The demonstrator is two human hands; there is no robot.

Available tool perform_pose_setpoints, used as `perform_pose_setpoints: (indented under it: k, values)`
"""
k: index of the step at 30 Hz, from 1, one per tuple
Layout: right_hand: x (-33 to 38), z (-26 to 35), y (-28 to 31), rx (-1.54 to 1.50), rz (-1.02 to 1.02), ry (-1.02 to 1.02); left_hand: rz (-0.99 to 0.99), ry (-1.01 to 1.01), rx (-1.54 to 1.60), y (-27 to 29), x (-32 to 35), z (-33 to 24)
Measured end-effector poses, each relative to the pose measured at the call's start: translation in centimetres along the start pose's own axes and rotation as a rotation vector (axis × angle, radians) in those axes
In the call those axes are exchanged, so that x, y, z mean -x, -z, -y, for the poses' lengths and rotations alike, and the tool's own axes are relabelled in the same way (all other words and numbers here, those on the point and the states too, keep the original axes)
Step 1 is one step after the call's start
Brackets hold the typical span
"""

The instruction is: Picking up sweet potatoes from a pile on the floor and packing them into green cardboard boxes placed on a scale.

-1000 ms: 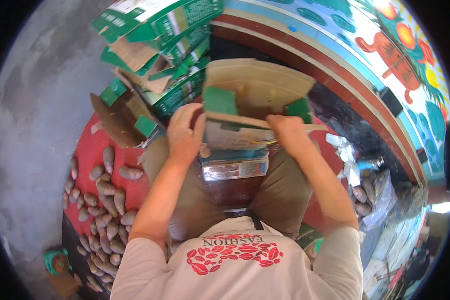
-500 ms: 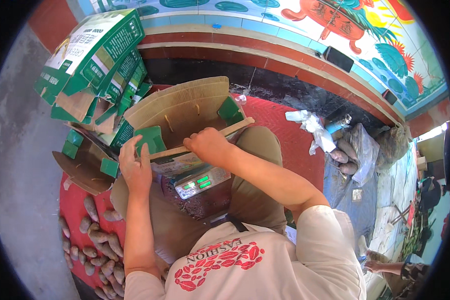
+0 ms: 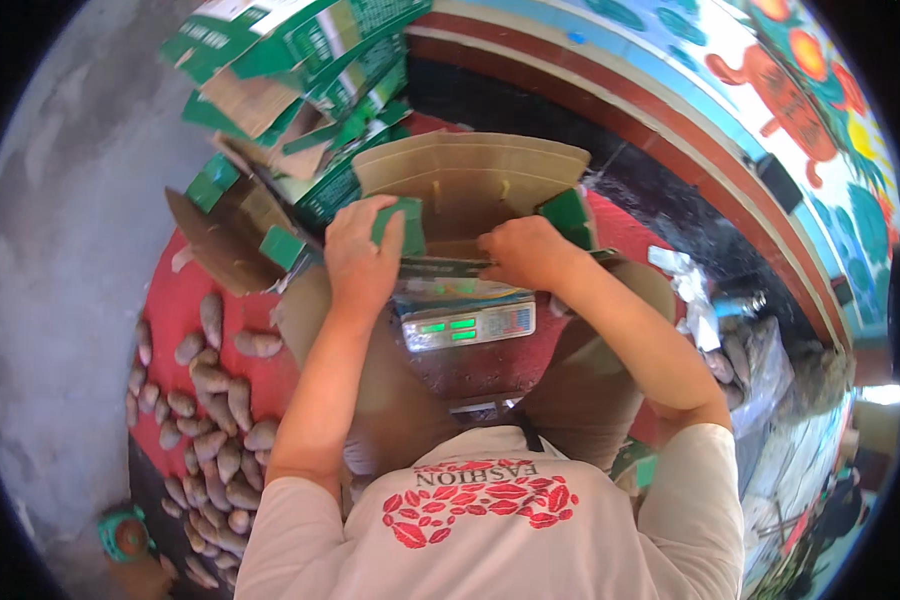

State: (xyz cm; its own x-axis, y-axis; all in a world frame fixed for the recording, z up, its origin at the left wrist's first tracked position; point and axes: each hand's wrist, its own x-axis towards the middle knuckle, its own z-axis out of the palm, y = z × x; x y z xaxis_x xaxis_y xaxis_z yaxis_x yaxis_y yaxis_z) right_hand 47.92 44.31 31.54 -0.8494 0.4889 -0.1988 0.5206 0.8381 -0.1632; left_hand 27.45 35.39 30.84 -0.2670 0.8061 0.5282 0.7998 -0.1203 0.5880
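Note:
An open cardboard box [image 3: 470, 158], brown inside with green end flaps, stands between my knees on a digital scale [image 3: 469, 327] with lit green digits. My left hand [image 3: 360, 250] straddles the box's left end, its thumb against the green flap [image 3: 406, 226] and its fingers along the outer side. With curled fingers, my right hand [image 3: 527, 252] grips the front edge of the same box near its right end. Those fingertips are partly hidden behind the edge. The box's floor is mostly out of sight.
Sweet potatoes [image 3: 213, 450] lie heaped on the red mat [image 3: 176, 292] at my left. Another open carton [image 3: 232, 217] and stacked green boxes [image 3: 320, 50] stand at the far left. A plastic bag [image 3: 767, 370] with tubers is at the right, below a painted tile wall [image 3: 710, 60].
The view has swung, so the box and mat appear further right and the heap shows more fully. The box's front panel now appears nearly edge-on. Both hands remain at the box.

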Motion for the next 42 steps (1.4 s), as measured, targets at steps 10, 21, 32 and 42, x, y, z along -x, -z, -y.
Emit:
perform_pose_setpoints:
  k: [10,21,32,42]
  values:
    - [-0.9,-1.0,-2.4,-0.037,-0.249,0.232,0.065,-0.027,-0.023,-0.2,0.1,-0.1]
    - [-0.7,-0.9,-2.1,0.138,-0.353,0.241,0.135,0.036,-0.102,-0.2,0.5,0.0]
    - [-0.9,-0.8,-3.1,0.056,-0.359,0.152,0.113,-0.005,-0.08,-0.4,0.8,0.4]
    - [-0.4,-0.5,-0.7,-0.243,-0.392,0.162,0.093,0.0,-0.058,-0.1,0.7,0.5]
